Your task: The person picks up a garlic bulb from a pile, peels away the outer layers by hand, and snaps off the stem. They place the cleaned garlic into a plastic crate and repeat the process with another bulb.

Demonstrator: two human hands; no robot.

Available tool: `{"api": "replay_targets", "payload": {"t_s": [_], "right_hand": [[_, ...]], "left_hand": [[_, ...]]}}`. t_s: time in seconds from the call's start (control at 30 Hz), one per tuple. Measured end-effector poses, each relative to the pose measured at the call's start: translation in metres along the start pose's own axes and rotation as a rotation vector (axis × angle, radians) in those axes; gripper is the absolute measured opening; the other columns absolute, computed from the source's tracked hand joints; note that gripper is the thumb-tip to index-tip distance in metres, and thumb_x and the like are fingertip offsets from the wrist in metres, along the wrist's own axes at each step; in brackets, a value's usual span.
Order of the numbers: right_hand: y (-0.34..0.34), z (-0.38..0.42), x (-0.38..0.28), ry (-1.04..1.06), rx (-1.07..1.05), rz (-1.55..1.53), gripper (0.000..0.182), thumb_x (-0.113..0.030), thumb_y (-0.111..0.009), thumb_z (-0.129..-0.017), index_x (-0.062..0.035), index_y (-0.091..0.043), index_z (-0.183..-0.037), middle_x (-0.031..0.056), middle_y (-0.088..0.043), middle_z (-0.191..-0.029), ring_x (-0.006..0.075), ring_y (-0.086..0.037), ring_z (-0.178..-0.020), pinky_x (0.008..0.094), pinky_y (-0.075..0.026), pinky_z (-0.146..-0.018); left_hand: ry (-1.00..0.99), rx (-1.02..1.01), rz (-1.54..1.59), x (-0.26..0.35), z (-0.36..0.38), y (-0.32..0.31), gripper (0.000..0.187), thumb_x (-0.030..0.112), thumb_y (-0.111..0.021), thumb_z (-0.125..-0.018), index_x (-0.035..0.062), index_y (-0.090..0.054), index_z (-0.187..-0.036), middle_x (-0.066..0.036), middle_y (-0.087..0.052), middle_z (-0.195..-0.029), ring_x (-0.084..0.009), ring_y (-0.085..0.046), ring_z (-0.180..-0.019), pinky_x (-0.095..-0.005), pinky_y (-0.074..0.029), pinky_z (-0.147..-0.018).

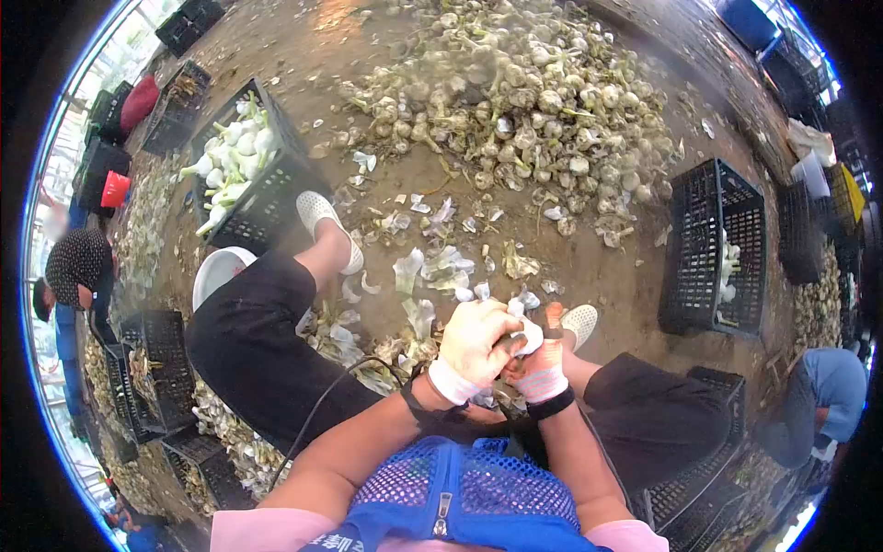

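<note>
My left hand (478, 342) and my right hand (543, 361) are pressed together above my lap, both closed around one white garlic bulb (528, 333). White bands wrap both wrists, and a black strap sits on each. The bulb shows only between the fingers; most of it is hidden. Loose white garlic skins (432, 267) lie on the ground just beyond my hands. A big heap of unpeeled garlic bulbs (515, 101) spreads across the dirt floor farther ahead.
A black crate (276, 184) of cleaned white garlic stands by my left foot (322, 216). Another black crate (713, 248) stands to the right, nearly empty. More crates line both sides. One person (78, 267) sits at left, another (823, 386) at right.
</note>
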State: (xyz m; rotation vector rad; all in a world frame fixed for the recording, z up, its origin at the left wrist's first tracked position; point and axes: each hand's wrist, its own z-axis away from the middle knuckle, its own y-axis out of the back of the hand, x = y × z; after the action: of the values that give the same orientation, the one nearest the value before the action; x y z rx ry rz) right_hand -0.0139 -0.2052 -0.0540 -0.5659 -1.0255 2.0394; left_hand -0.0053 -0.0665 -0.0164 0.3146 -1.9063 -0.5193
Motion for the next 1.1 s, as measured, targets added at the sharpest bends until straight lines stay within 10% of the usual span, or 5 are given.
{"api": "replay_targets", "payload": {"t_s": [0.17,0.5,0.63,0.97,1.1], "right_hand": [[0.001,0.009,-0.007,0.022,-0.197,0.203,0.085,-0.078,-0.042,-0.073,-0.0058,-0.049,-0.117,0.0127,-0.063,-0.077,0.0150,-0.048,-0.043,0.0243,-0.034,-0.034],[0.002,0.011,-0.019,0.086,0.197,0.119,0.079,-0.076,-0.045,-0.073,-0.0078,-0.052,-0.111,0.0053,-0.056,-0.062,0.0101,-0.034,-0.034,0.0211,-0.025,-0.030],[0.024,0.015,-0.036,0.116,-0.215,0.314,0.073,-0.069,-0.045,-0.079,-0.0071,-0.047,-0.117,0.0122,-0.059,-0.070,0.0152,-0.052,-0.053,0.0252,-0.035,-0.036],[0.034,0.024,-0.105,0.734,-0.067,-0.476,0.028,-0.028,-0.051,-0.087,-0.0045,-0.060,-0.100,0.0117,-0.061,-0.094,0.0197,-0.057,-0.081,0.0317,-0.048,-0.068],[0.043,-0.031,-0.053,0.480,0.046,0.172,0.029,-0.028,-0.065,-0.074,-0.0055,-0.056,-0.090,0.0155,-0.060,-0.082,0.0278,-0.056,-0.061,0.0384,-0.046,-0.052]], "left_hand": [[0.737,0.196,0.374,-0.050,-0.023,-0.002,0.020,0.017,-0.054,-0.084,-0.0019,-0.056,-0.091,-0.010,-0.061,-0.071,-0.0209,-0.060,-0.065,-0.0320,-0.048,-0.060],[-0.070,-0.139,-0.040,-0.007,-0.015,-0.024,0.015,0.015,-0.066,-0.075,0.0065,-0.061,-0.086,-0.008,-0.059,-0.085,-0.0274,-0.057,-0.083,-0.0370,-0.046,-0.068],[0.908,0.269,0.928,-0.049,-0.035,-0.027,0.028,0.023,-0.056,-0.087,-0.0015,-0.053,-0.102,-0.007,-0.061,-0.084,-0.0122,-0.058,-0.072,-0.0277,-0.049,-0.064],[1.028,-0.517,-0.026,-0.109,-0.032,-0.038,0.034,0.035,-0.063,-0.079,0.0033,-0.065,-0.091,-0.013,-0.064,-0.084,-0.0250,-0.061,-0.074,-0.0336,-0.048,-0.068],[0.411,-0.375,-0.572,-0.176,-0.057,-0.033,0.036,0.033,-0.070,-0.070,0.0086,-0.066,-0.096,-0.014,-0.062,-0.096,-0.0283,-0.062,-0.087,-0.0373,-0.049,-0.078]]}}
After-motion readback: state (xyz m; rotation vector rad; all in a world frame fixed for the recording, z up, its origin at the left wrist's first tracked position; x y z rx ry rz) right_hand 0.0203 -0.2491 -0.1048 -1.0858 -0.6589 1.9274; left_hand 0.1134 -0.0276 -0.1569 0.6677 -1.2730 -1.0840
